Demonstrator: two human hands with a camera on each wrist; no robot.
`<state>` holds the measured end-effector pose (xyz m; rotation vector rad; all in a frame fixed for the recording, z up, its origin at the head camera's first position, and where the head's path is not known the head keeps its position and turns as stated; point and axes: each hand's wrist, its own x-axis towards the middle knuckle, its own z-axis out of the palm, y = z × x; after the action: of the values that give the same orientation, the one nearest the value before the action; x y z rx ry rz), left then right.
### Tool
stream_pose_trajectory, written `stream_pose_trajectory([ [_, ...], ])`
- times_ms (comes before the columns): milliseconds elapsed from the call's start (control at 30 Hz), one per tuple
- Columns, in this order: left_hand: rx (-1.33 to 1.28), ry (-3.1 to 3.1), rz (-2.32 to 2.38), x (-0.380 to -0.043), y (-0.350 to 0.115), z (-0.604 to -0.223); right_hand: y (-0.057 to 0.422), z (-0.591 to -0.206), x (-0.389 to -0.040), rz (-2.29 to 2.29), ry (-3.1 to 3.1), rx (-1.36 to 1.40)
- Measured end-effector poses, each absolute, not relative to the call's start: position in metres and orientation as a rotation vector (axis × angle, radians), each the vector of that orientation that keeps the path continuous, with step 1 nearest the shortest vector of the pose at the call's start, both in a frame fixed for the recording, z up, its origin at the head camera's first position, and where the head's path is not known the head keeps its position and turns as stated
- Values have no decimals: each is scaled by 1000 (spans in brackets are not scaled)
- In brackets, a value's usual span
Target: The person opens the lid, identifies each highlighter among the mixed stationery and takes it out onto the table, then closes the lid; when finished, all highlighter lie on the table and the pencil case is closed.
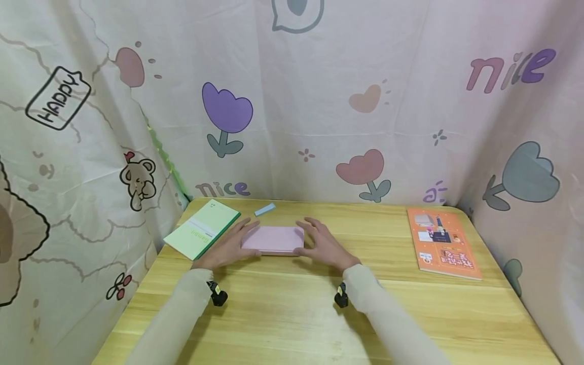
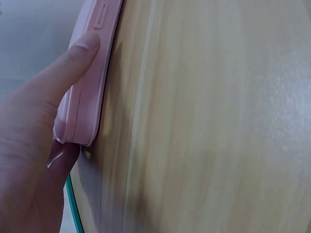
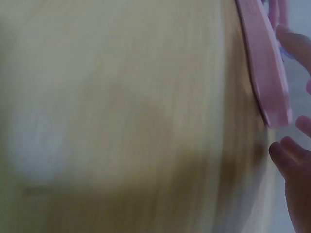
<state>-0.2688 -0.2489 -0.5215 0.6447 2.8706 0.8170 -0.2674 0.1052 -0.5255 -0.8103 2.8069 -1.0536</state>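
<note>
Pink case (image 1: pixel 274 239) lies flat at the table's (image 1: pixel 292 314) centre, held at its ends between the left hand (image 1: pixel 226 248) and right hand (image 1: pixel 325 247), fingers barely curled; so shallow a hold could slip, dropping it or skidding it toward the green notebook (image 1: pixel 203 228).

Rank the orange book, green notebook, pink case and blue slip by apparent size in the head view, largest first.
1. Orange book and green notebook: too alike to separate.
2. Pink case, its ends partly covered by the hands.
3. Blue slip, clearly smallest, though farthest from the camera.
</note>
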Motion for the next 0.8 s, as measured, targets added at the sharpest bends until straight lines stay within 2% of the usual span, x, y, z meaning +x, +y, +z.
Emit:
stream_pose_trajectory([
  [300,621,2816,824,-270,-249,-524,76,-536,-274,-921,2724,-942],
  [500,671,2794,822,-264,-249,-526,85,-534,-270,-827,2739,-1032],
  [800,836,2796,739,-237,-242,-521,105,-532,-244,-727,2766,-1130],
])
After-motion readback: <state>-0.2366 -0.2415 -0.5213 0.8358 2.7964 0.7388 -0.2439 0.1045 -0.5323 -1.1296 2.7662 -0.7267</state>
